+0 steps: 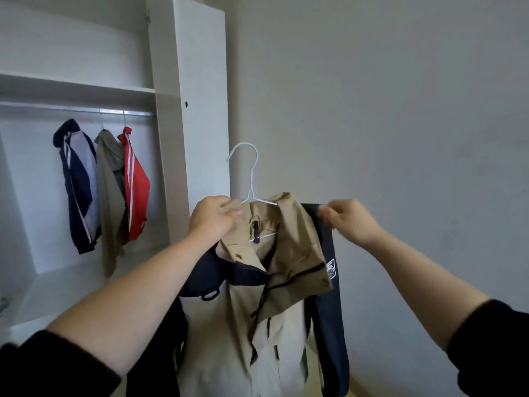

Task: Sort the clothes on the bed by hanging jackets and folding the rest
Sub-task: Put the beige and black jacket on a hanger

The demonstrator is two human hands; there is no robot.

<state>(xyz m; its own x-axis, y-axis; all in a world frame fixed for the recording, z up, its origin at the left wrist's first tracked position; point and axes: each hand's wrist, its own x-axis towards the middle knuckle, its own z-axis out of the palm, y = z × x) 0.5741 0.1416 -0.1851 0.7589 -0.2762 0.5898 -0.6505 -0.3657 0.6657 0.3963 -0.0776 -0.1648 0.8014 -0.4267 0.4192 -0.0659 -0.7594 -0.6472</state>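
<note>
While both hands hold it up before the grey wall:
Jacket: beige and navy hooded jacket (257, 296) on a white wire hanger (251, 179), right of the wardrobe
Left hand (213, 217): closed on the beige collar
Right hand (347, 217): pinching the navy shoulder
Wardrobe rail (71, 110): 3 hung jackets, navy-and-grey (78, 184), olive (110, 196), red striped (136, 184)

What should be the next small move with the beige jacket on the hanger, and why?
Probably carry it left and hook the white hanger on the wardrobe rail. The beige jacket seems already seated on it, the left hand and right hand hold its shoulders, and the rail has free room left of the three hung jackets.
</note>
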